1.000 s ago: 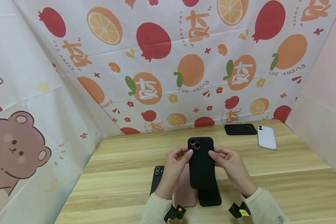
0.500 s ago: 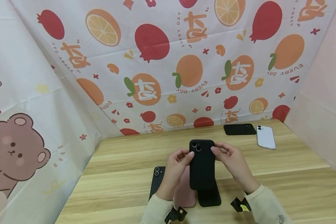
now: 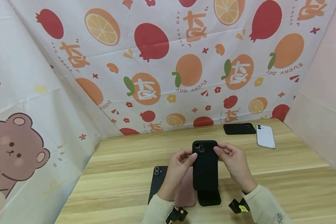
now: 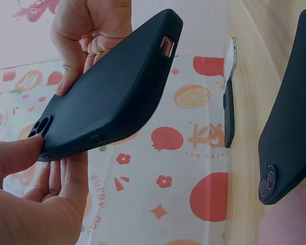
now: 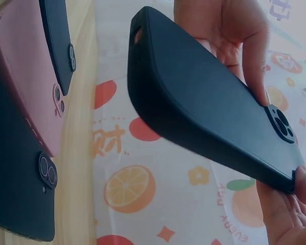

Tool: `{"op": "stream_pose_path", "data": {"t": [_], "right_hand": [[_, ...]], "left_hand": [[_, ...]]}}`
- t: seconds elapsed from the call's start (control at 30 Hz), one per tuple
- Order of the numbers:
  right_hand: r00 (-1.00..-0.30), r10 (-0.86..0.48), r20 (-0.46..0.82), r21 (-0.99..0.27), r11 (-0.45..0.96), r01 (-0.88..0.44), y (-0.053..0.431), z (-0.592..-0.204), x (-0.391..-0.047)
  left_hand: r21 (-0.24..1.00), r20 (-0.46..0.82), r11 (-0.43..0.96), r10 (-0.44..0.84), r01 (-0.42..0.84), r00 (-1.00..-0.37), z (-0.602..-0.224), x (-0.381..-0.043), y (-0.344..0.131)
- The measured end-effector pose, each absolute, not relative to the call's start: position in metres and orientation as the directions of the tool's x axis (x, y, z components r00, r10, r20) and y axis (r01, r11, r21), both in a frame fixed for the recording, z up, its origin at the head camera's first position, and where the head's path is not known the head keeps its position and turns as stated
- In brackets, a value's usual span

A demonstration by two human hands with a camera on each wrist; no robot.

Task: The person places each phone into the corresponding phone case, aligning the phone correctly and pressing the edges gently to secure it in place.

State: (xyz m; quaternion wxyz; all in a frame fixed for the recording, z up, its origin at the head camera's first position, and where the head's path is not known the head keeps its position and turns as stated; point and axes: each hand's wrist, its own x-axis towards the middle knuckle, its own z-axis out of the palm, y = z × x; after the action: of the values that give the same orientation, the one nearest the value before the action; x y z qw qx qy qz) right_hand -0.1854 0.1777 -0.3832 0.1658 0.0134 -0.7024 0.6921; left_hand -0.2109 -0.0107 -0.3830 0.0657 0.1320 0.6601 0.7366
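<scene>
In the head view both hands hold a black phone case (image 3: 205, 168) upright above the table, its back with the camera openings toward me. My left hand (image 3: 178, 169) pinches its left edge beside the camera openings, thumb on the back. The right hand (image 3: 235, 163) pinches the upper right edge, thumb also on the back. Through a slot in the bottom edge of the case (image 4: 127, 81), a pinkish colour shows in the left wrist view. Whether a phone sits inside, I cannot tell. Directly below lies a black phone (image 3: 209, 198), partly hidden by the case.
A pink phone (image 3: 185, 196) and a dark phone (image 3: 157, 180) lie to the left, partly behind the left forearm. At the back right are a black phone or case (image 3: 239, 128) and a white phone (image 3: 265, 137). A fruit-print cloth (image 3: 162, 62) hangs behind the wooden table (image 3: 114, 174).
Both hands have shifted slightly right with the phone case, which now stands a little straighter and lower. Their pinching hold stays much the same. The phones on the table have not moved.
</scene>
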Motion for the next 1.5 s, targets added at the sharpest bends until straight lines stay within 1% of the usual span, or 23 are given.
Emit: {"op": "stream_pose_path", "data": {"t": [0.13,0.27,0.37,0.5,0.7,0.8,0.9,1.0,1.1,1.17,1.23,1.37,1.5], "right_hand": [[-0.944,0.227,0.239,-0.971,0.036,-0.237,0.177,-0.384,-0.186],[-0.946,0.235,0.224,-0.974,0.037,-0.222,0.175,-0.383,-0.186],[-0.950,0.225,0.217,-0.976,0.050,-0.211,0.173,-0.382,-0.185],[-0.954,0.212,0.212,-0.977,0.071,-0.201,0.170,-0.381,-0.184],[-0.953,0.212,0.215,-0.976,0.091,-0.200,0.167,-0.381,-0.183],[-0.953,0.217,0.213,-0.976,0.092,-0.197,0.165,-0.382,-0.183],[-0.956,0.212,0.204,-0.978,0.074,-0.193,0.163,-0.383,-0.183],[-0.967,0.180,0.179,-0.984,0.057,-0.171,0.163,-0.383,-0.183],[-0.975,0.144,0.170,-0.984,0.075,-0.161,0.164,-0.384,-0.184],[-0.972,0.125,0.201,-0.976,0.114,-0.188,0.166,-0.384,-0.185],[-0.957,0.119,0.264,-0.956,0.160,-0.244,0.169,-0.386,-0.186],[-0.895,0.130,0.428,-0.891,0.226,-0.393,0.171,-0.389,-0.187],[-0.839,0.173,0.516,-0.848,0.242,-0.472,0.170,-0.392,-0.187]], "left_hand": [[0.993,0.114,-0.065,0.308,0.098,-0.944,-0.382,-0.211,-0.013],[0.983,0.177,-0.010,0.319,0.184,-0.931,-0.380,-0.212,-0.017],[0.971,0.230,0.001,0.282,0.240,-0.931,-0.379,-0.213,-0.019],[0.960,0.272,0.006,0.213,0.280,-0.938,-0.380,-0.214,-0.018],[0.941,0.334,0.010,0.137,0.339,-0.933,-0.383,-0.213,-0.015],[0.935,0.350,0.007,0.121,0.354,-0.929,-0.385,-0.212,-0.014],[0.940,0.337,0.015,0.116,0.341,-0.934,-0.384,-0.212,-0.015],[0.948,0.314,0.023,0.114,0.318,-0.943,-0.384,-0.213,-0.016],[0.951,0.304,0.025,0.109,0.308,-0.947,-0.384,-0.214,-0.017],[0.951,0.305,0.019,0.113,0.309,-0.946,-0.383,-0.214,-0.017],[0.953,0.299,0.017,0.123,0.304,-0.946,-0.383,-0.214,-0.016],[0.958,0.281,0.012,0.145,0.285,-0.949,-0.383,-0.212,-0.014],[0.955,0.292,0.011,0.159,0.298,-0.943,-0.382,-0.210,-0.013]]}}
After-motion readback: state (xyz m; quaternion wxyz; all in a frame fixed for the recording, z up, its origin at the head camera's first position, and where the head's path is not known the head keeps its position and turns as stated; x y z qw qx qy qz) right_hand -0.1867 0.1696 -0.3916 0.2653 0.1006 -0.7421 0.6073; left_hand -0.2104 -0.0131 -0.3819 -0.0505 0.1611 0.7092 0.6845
